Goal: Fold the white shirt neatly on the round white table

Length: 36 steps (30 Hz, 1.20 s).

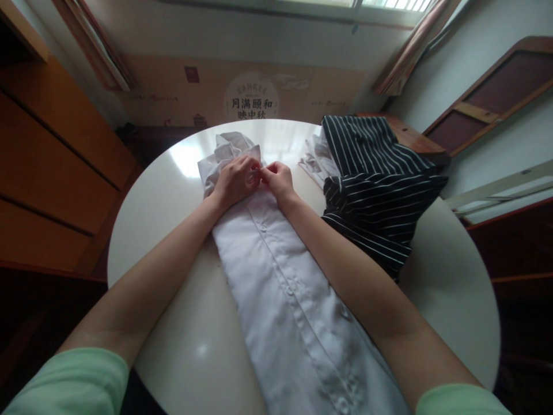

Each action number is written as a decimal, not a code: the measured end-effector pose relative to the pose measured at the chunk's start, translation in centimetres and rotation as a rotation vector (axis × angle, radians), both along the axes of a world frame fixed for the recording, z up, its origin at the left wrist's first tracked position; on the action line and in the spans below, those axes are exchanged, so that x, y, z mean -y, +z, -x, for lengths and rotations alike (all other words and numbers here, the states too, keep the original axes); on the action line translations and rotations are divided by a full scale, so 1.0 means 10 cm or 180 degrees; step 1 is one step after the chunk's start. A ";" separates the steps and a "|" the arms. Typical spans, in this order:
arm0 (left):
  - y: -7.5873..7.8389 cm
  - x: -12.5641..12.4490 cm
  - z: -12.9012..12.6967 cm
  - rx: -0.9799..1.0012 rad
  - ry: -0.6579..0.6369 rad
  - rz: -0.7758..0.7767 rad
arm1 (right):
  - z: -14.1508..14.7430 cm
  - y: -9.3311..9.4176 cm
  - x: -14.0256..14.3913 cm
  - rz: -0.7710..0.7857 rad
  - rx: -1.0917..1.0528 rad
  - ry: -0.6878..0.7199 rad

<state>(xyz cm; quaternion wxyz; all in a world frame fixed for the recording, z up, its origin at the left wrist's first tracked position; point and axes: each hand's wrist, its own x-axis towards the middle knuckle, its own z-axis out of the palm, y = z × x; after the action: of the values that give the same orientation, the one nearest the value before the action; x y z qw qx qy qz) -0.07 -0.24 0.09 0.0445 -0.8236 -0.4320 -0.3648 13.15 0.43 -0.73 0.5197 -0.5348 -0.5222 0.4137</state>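
Observation:
A white button-up shirt (276, 276) lies lengthwise on the round white table, its row of buttons running from the near edge up toward the bunched far end. At that far end my left hand (237, 177) is closed on the cloth near the collar. Close beside it, my right hand (276, 177) pinches the shirt with thumb and forefinger. The fingertips of both hands almost meet on the button line. Whether a button is between them is too small to make out.
A black cloth with white stripes (380, 196) is heaped at the table's right, beside a crumpled white cloth (319, 155). The glossy table (173, 340) has a curved edge. A wooden cabinet (47, 173) stands left, and a printed cardboard panel (302, 95) leans behind.

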 end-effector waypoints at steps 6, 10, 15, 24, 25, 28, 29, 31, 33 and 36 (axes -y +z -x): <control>0.01 0.01 0.00 0.0019 -0.0026 -0.0006 | -0.01 0.00 0.00 -0.0067 0.0145 -0.0048; 0.03 0.03 -0.01 0.0028 0.0009 0.0008 | -0.01 0.01 0.00 -0.0083 0.0224 -0.0078; 0.02 0.02 -0.01 0.0016 0.0039 0.0002 | 0.00 0.03 0.02 -0.0118 0.0301 -0.0108; 0.01 0.00 0.00 0.0025 0.0046 -0.0053 | 0.00 0.02 0.00 -0.0190 0.0388 -0.0135; 0.01 0.01 -0.01 0.0022 0.0052 -0.0047 | 0.00 0.01 -0.01 -0.0208 0.0398 -0.0127; 0.02 0.02 -0.01 0.0022 0.0060 -0.0037 | 0.00 0.00 -0.02 -0.0237 0.0408 -0.0107; 0.02 0.02 -0.01 0.0020 0.0060 -0.0033 | 0.00 -0.01 -0.03 -0.0237 0.0404 -0.0105; 0.02 0.02 -0.01 0.0015 0.0061 -0.0021 | 0.00 -0.01 -0.03 -0.0227 0.0387 -0.0109; 0.02 0.01 0.00 0.0016 0.0056 -0.0002 | 0.00 -0.01 -0.02 -0.0207 0.0368 -0.0115; 0.01 0.01 0.00 0.0022 0.0043 0.0001 | 0.01 0.00 -0.01 -0.0201 0.0345 -0.0117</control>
<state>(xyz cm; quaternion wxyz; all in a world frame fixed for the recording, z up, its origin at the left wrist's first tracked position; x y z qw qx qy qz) -0.05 -0.34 0.24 0.0452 -0.8194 -0.4377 -0.3672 13.09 0.58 -0.77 0.5149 -0.5493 -0.5524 0.3579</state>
